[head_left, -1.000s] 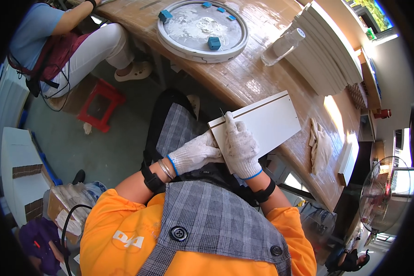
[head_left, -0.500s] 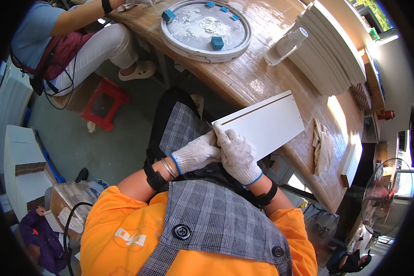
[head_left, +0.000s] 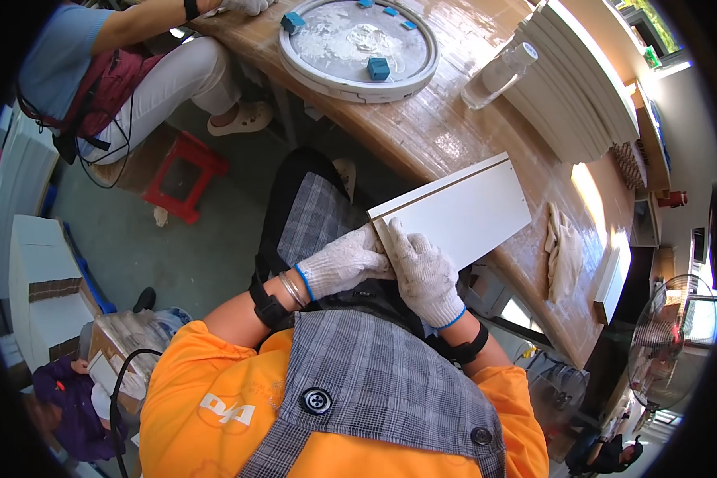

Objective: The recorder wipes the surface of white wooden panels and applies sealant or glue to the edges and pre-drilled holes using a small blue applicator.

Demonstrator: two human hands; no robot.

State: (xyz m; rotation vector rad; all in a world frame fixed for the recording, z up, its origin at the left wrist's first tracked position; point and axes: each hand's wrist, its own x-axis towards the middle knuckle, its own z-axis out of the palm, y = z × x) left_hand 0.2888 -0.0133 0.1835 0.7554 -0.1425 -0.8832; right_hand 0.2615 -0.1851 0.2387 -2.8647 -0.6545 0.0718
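A white grooved board slants from my lap up over the table's edge, a dark groove running beside its far long edge. Gripping its near short end is my left hand, in a white knit glove with blue trim; the fingertips are partly hidden at the board's end. My right hand, gloved alike, lies on the board's face near that same end. Its index and middle fingers are stretched out flat along the edge, and its thumb is hidden.
The wooden table bears a round turntable with blue blocks, a clear bottle, stacked white mouldings and a cloth. A person sits left by a red stool. A fan stands right.
My right hand has slid back toward me along the board's short end, leaving the far corner uncovered. The board has shifted very slightly. My left hand keeps its place.
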